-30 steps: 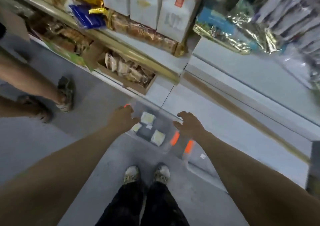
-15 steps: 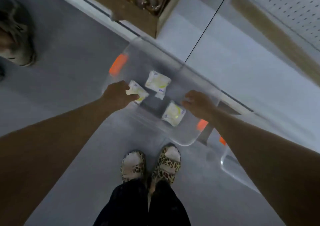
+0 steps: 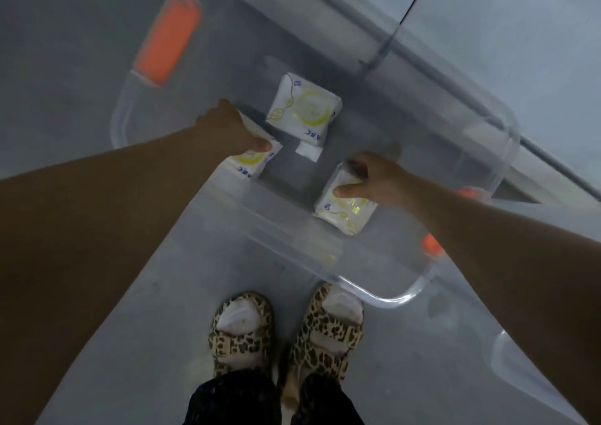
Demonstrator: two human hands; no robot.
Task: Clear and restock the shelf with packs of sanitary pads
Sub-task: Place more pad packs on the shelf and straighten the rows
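Clear plastic bin (image 3: 390, 299) on the floor, holding three sanitary pad packs. Far pack (image 3: 304, 109) lies free mid-bin. Left-edge pack (image 3: 252, 164) is gripped by the left hand (image 3: 227, 128); near-edge pack (image 3: 344, 211) is pinched between the right hand's (image 3: 374, 177) thumb and fingers.

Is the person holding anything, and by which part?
Yes: left hand grips the left pack by its far end; right hand pinches the right pack likewise.

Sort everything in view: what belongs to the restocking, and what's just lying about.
Job: left pack held by the left hand; right pack gripped by the right hand; middle pack; clear bin holding them.
Not the job: white slip; leopard sandals.
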